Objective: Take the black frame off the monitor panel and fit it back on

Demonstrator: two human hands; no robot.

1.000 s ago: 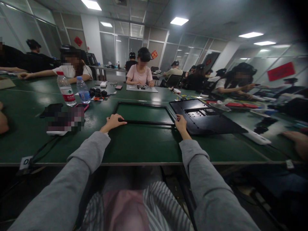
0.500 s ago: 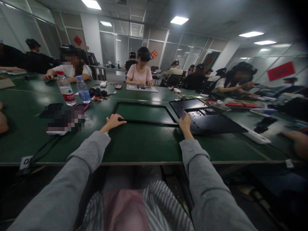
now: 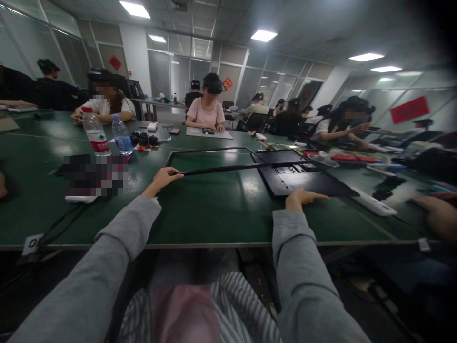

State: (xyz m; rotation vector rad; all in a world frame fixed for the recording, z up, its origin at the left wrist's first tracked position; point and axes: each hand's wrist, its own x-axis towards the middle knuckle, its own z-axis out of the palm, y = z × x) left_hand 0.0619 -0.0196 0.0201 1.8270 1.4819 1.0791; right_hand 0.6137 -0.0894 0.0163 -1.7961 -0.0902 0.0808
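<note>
My left hand (image 3: pixel 164 180) grips the near left corner of a thin black rectangular frame (image 3: pixel 221 168). The near bar of that frame slants upward to the right, its right part passing over a flat black panel (image 3: pixel 307 181). Parts with metallic and white patches show in the panel's middle. At the panel's near edge is my right hand (image 3: pixel 303 197), fingers stretched to the right and touching or very close to the edge. Its fingertips' underside is hidden, and it has no hold on the frame.
Two water bottles (image 3: pixel 122 136) stand at the left, behind a blurred phone-like item (image 3: pixel 96 176). A white power strip (image 3: pixel 374 202) lies right of the panel. Another person's hand (image 3: pixel 437 212) rests at the far right. A co-worker (image 3: pixel 205 112) sits opposite.
My right hand has let go of the frame and moved right and nearer, to the panel's edge. The frame's right side has risen over the panel. My left hand keeps its hold.
</note>
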